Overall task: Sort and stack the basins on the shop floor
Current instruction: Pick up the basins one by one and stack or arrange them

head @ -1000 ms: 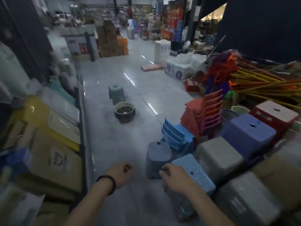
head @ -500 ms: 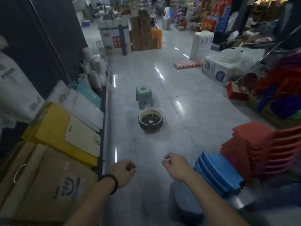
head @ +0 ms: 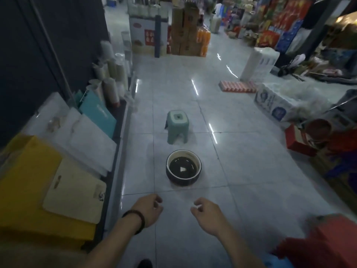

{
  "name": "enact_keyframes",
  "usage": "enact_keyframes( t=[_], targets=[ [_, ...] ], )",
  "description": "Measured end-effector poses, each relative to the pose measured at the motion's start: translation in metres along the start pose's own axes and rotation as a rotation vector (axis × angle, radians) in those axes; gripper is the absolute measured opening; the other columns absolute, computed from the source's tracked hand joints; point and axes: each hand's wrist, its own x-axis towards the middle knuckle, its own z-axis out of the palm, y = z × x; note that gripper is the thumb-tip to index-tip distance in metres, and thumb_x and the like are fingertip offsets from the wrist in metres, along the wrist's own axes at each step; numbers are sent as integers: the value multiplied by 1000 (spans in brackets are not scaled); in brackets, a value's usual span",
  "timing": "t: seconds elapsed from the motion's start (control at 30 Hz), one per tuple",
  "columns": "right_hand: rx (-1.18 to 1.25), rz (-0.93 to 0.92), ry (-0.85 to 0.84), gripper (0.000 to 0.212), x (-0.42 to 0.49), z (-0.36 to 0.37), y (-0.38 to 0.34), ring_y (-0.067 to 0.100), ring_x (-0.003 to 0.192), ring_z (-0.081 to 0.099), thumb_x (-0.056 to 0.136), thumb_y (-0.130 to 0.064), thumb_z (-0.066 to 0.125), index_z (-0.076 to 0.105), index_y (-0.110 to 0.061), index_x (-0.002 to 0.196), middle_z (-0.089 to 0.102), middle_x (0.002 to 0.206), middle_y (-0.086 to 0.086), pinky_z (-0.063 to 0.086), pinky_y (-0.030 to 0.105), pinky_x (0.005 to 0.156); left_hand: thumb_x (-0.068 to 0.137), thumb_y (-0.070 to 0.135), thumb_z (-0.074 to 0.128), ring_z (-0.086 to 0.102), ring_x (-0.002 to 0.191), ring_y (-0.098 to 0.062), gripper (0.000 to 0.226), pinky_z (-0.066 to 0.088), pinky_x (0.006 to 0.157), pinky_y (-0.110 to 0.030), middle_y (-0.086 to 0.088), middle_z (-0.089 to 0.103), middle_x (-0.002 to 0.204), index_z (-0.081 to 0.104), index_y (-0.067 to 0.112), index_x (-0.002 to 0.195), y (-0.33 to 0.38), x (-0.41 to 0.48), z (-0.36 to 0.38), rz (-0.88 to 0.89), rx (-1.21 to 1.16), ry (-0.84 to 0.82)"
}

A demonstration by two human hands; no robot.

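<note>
Locating the basin: I see one round dark basin [head: 183, 167] with a pale rim, upright on the tiled floor [head: 251, 171] in mid-aisle. It sits ahead of both hands and just this side of a small green stool [head: 177, 126], near it but apart.
Hands: my left hand [head: 148, 211], with a dark band at the wrist, and my right hand [head: 206, 213] hang side by side short of the basin. The fingers of both are loosely curled and hold nothing.
Contents: the inside is dark with a bright glint in the middle. I cannot tell whether that is liquid, a glossy base or more basins nested within.
Handling: I judge it rigid and light if empty. It would be heavier and apt to slosh if that sheen is water. The wall looks smooth, so probably slippery.
Hold: I would take the rim at opposite sides, one hand each, thumbs over the lip, and lift it level.
Edges: a low shelf edge [head: 120, 161] runs along the left, with a cream board [head: 75, 192] and others lying above it. Red stools [head: 332, 240] crowd the lower right corner, and white wrapped packs [head: 270, 102] sit further off on the right.
Open room: bare tile lies on either side of the basin and between it and my hands. The stool closes the far side, so I judge a straight reach from here the cleanest.
</note>
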Motion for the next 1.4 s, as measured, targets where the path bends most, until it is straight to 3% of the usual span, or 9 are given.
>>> enact_keyframes(
  t=[0.33,0.43,0.63,0.77,0.87,1.0,1.13,1.23,1.4],
  targets=[
    [117,156,21,28,222,-64,-1,6,79,63,100,-40,62,66,-26,124,66,97,-4,45,18,63,94,43,57,59,96,-10,28,45,75,-20,7,63,111,62,30,119,53,266,-74,-20,112,-184],
    [181,205,-21,28,313,-67,23,7,79,61,100,-35,60,69,-22,124,62,92,-9,49,20,70,95,40,60,61,92,-8,25,49,69,-20,8,63,107,61,31,118,48,340,-70,-120,39,-209],
    [304,458,-80,34,517,-57,86,24,107,66,104,-32,54,65,-15,131,66,126,6,51,31,90,95,38,63,66,95,-19,16,59,83,-41,2,66,110,63,30,109,35,518,-52,-336,-131,-245],
    [372,573,-34,38,633,-17,143,17,95,62,106,-37,50,64,-13,131,67,115,5,46,27,82,96,41,62,66,91,-19,25,60,81,-40,-2,65,115,60,26,116,7,657,-7,-474,-226,-238],
    [478,679,1,30,710,23,196,24,99,64,108,-39,42,61,-19,120,67,113,8,55,39,92,95,46,62,62,95,-22,48,57,91,-45,-9,59,125,53,18,133,-26,763,42,-589,-297,-214],
    [725,853,133,34,777,95,259,20,93,60,107,-50,33,57,-27,101,61,102,-2,56,47,94,90,71,49,52,123,-31,84,50,101,-47,-11,46,148,36,18,154,-78,886,102,-634,-241,-263],
    [1109,949,192,50,820,152,296,26,93,65,90,-69,43,67,-26,99,71,96,5,56,47,87,80,89,24,71,95,-29,86,61,79,-47,-5,78,100,67,28,123,-116,962,148,-530,-309,-390],
    [1343,812,291,64,828,188,323,37,92,73,95,-67,48,74,-11,112,73,99,17,60,54,84,76,94,31,74,99,-32,82,60,80,-52,-6,77,108,72,35,116,-144,989,171,-530,-485,-472],
    [1554,748,345,59,838,212,342,37,105,74,93,-66,56,77,-17,120,75,116,18,61,48,83,72,86,54,72,105,-35,75,58,83,-53,-12,72,121,74,31,118,-168,1009,186,-519,-662,-438]
  ],
)
